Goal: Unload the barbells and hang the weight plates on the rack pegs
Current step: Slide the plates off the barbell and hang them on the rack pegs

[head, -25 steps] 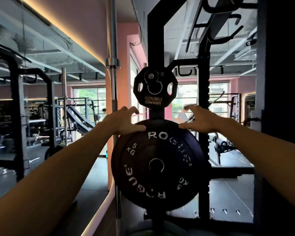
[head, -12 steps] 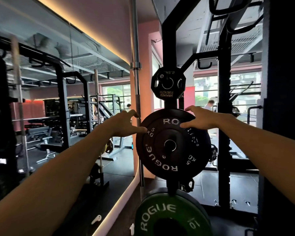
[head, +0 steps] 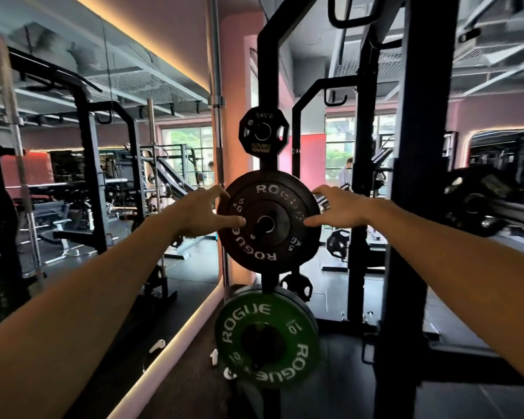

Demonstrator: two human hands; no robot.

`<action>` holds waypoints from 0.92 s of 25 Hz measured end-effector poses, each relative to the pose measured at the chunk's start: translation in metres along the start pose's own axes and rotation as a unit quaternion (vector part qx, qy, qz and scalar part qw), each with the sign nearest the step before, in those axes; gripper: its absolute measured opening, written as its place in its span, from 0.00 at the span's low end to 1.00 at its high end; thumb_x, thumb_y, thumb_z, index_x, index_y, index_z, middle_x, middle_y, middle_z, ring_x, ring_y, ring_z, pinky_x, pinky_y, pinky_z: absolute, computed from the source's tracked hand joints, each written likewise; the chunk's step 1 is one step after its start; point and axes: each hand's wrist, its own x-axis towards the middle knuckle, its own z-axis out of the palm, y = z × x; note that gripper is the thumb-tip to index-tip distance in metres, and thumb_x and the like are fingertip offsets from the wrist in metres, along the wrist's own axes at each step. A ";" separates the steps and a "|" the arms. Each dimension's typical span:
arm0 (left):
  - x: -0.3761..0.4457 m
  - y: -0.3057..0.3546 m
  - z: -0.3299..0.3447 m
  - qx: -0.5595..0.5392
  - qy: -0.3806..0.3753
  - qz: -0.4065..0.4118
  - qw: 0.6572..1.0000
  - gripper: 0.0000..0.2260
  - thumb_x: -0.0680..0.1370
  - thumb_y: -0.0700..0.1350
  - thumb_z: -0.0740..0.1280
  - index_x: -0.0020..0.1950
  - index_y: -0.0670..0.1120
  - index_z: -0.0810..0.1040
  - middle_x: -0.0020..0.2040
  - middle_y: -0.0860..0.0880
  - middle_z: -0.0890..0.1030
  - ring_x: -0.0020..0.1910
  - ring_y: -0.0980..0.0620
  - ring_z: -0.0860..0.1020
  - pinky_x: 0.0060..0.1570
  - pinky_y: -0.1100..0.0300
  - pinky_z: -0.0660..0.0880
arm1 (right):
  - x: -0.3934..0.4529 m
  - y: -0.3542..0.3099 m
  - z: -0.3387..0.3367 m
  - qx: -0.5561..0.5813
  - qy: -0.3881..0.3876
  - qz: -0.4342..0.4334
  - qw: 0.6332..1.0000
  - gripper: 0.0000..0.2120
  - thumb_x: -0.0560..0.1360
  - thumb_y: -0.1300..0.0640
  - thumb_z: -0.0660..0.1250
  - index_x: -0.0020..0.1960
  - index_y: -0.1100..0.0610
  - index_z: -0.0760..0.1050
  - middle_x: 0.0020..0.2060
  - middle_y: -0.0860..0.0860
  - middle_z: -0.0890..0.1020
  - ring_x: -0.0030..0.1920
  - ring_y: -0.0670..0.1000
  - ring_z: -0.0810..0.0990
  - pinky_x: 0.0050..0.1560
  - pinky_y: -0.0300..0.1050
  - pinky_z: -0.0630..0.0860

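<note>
Black steel rack upright (head: 266,71), frame centre: small black twelve-sided 2.5 kg plate (head: 263,133) uppermost; black round 5 kg Rogue plate (head: 268,221) mid-frame; green 10 kg Rogue plate (head: 266,337) lowest.

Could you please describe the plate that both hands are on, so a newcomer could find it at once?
On the black rack upright, three plates hang in a column. It is the middle one, a round black 5 kg plate, lettered ROGUE in white.

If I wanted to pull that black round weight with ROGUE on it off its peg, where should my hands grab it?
Probably by the rim of the black 5 kg plate, one hand on each side, as the left hand and right hand sit now. It hangs flat on a peg through its centre hole, so come from the front and slide it straight towards you.
</note>
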 end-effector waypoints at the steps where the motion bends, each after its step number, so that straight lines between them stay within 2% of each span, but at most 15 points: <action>1: -0.004 0.017 0.002 -0.003 -0.002 0.007 1.000 0.34 0.68 0.68 0.71 0.67 0.52 0.71 0.63 0.51 0.75 0.59 0.51 0.74 0.55 0.55 0.71 | -0.016 0.009 -0.008 0.000 0.000 0.009 1.000 0.43 0.69 0.39 0.71 0.76 0.51 0.56 0.71 0.53 0.67 0.68 0.57 0.69 0.68 0.54 0.67; 3: -0.007 0.050 0.007 -0.001 -0.002 0.022 1.000 0.36 0.66 0.69 0.71 0.67 0.51 0.71 0.62 0.50 0.76 0.57 0.51 0.75 0.54 0.55 0.72 | -0.047 0.027 -0.026 0.000 0.004 0.030 1.000 0.42 0.71 0.40 0.71 0.76 0.51 0.55 0.73 0.53 0.64 0.70 0.57 0.68 0.68 0.52 0.67; 7: -0.002 0.113 0.028 -0.021 -0.011 0.056 0.998 0.36 0.64 0.71 0.71 0.65 0.51 0.72 0.61 0.49 0.77 0.58 0.48 0.77 0.60 0.48 0.74 | -0.103 0.070 -0.061 -0.020 0.023 0.077 0.997 0.42 0.71 0.40 0.70 0.76 0.51 0.54 0.74 0.53 0.64 0.69 0.56 0.69 0.69 0.52 0.66; 11: 0.012 0.190 0.057 -0.030 -0.021 0.101 0.994 0.38 0.60 0.75 0.68 0.63 0.54 0.72 0.57 0.50 0.79 0.55 0.49 0.78 0.59 0.50 0.74 | -0.158 0.135 -0.102 -0.007 0.040 0.135 0.990 0.41 0.71 0.41 0.71 0.76 0.49 0.54 0.73 0.54 0.65 0.63 0.55 0.73 0.61 0.49 0.71; 13: 0.021 0.234 0.073 -0.036 -0.030 0.113 0.992 0.37 0.62 0.75 0.68 0.63 0.56 0.71 0.57 0.50 0.78 0.55 0.49 0.77 0.59 0.51 0.74 | -0.184 0.172 -0.123 -0.013 0.050 0.154 0.987 0.41 0.71 0.41 0.71 0.76 0.50 0.55 0.72 0.53 0.66 0.65 0.55 0.72 0.66 0.50 0.69; 17: 0.039 0.324 0.116 -0.042 -0.046 0.132 0.989 0.37 0.66 0.72 0.68 0.69 0.55 0.68 0.60 0.49 0.73 0.57 0.48 0.74 0.59 0.52 0.71 | -0.233 0.251 -0.163 -0.022 0.061 0.184 0.981 0.42 0.71 0.43 0.72 0.77 0.53 0.54 0.73 0.55 0.66 0.68 0.56 0.70 0.66 0.50 0.69; 21: 0.057 0.409 0.153 -0.065 -0.044 0.132 0.988 0.38 0.64 0.73 0.68 0.69 0.55 0.68 0.66 0.45 0.72 0.63 0.45 0.73 0.62 0.50 0.70 | -0.270 0.337 -0.201 -0.023 0.061 0.199 0.978 0.46 0.67 0.39 0.73 0.77 0.51 0.54 0.75 0.54 0.63 0.72 0.56 0.66 0.71 0.56 0.65; 23: 0.062 0.438 0.169 -0.079 -0.038 0.126 0.988 0.36 0.68 0.69 0.70 0.69 0.53 0.68 0.66 0.45 0.72 0.63 0.45 0.73 0.61 0.51 0.70 | -0.276 0.371 -0.210 -0.022 0.060 0.200 0.978 0.45 0.68 0.37 0.72 0.76 0.49 0.54 0.75 0.53 0.63 0.72 0.56 0.66 0.71 0.57 0.65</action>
